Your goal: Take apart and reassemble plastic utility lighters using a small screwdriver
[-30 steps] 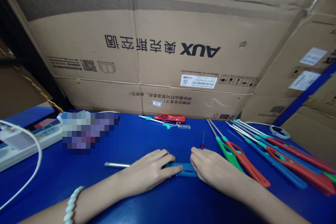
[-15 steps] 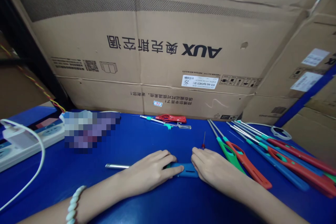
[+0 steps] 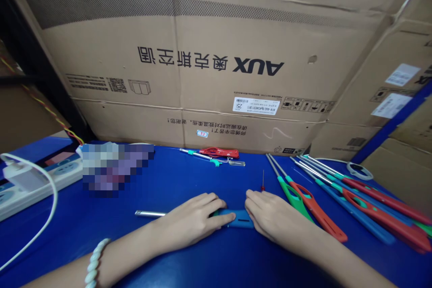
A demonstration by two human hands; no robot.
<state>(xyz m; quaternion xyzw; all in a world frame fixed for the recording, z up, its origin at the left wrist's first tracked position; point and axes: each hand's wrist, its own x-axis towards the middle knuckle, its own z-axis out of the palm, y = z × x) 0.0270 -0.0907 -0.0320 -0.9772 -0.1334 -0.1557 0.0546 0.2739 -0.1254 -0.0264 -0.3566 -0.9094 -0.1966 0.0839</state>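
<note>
A blue-handled long lighter (image 3: 240, 219) lies flat on the blue table (image 3: 202, 265), its metal tube (image 3: 150, 213) pointing left. My left hand (image 3: 194, 220) lies over the front of the handle with fingers curled on it. My right hand (image 3: 273, 216) presses on the handle's right end, fingers closed against it. A white bead bracelet (image 3: 93, 263) sits on my left wrist.
Several red, green and blue long lighters (image 3: 337, 193) lie fanned out at the right. A taken-apart red lighter (image 3: 216, 153) and a small red screwdriver (image 3: 262, 180) lie further back. A white power strip (image 3: 30, 180) with cable is at the left. Large cardboard boxes (image 3: 209, 63) wall the back.
Nothing has visibly changed apart from a slight shift of the camera; both hands stay on the blue lighter.
</note>
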